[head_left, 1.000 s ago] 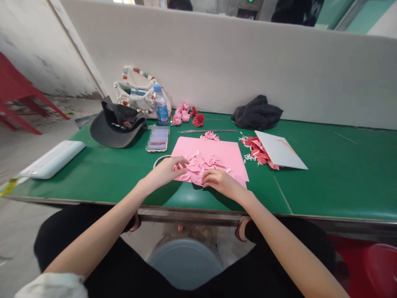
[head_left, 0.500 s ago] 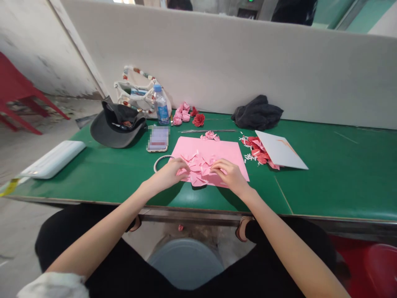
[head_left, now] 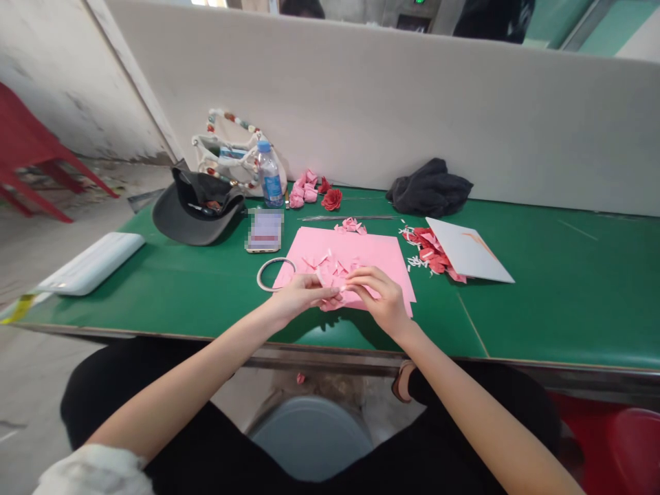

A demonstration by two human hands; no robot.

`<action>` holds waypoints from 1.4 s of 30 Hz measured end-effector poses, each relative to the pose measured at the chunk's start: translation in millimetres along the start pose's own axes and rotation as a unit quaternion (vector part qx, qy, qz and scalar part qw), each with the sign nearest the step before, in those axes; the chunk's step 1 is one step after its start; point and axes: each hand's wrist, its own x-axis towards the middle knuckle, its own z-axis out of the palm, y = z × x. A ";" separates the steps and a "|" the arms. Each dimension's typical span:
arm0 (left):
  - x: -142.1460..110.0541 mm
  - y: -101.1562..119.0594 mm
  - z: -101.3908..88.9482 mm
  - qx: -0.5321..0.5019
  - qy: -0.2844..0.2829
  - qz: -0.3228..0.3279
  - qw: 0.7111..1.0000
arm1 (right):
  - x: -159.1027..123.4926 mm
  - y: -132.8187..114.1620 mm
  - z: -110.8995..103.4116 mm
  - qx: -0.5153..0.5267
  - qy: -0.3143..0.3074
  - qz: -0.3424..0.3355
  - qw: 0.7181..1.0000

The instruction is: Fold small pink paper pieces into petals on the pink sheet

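- Pink paper scrap [head_left: 333, 302], long axis running roughly left-right, held above the pink sheet [head_left: 340, 244] on the desk [head_left: 541, 316]
- Left grip [head_left: 304, 294]: narrow, pinching the scrap
- Right grip [head_left: 374, 297]: narrow, pinching its other end

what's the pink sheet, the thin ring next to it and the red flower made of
The pink sheet looks like stiff paper or thin card: matte, flat, with crisp straight edges. The ring seems to be pale plastic or coated metal, smooth with a slight sheen; the look leaves that open. The red flower looks like folded paper, with matte, creased petals.
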 end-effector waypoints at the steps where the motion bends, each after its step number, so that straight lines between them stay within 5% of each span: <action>1: 0.2 -0.7 0.6 -0.004 0.007 -0.001 1.000 | -0.1 0.3 0.9 -0.006 0.005 0.007 1.000; 13: 5.9 -16.0 0.6 0.073 0.033 0.090 0.993 | 2.5 -5.4 4.6 0.030 -0.041 0.142 0.989; 20: -0.2 -6.4 6.3 0.103 0.026 0.081 0.991 | 5.9 -3.9 -4.0 0.081 -0.073 0.191 0.976; 42: 0.8 -9.5 5.9 0.101 0.020 0.085 0.991 | 6.9 -6.3 -5.5 0.084 -0.094 0.186 0.975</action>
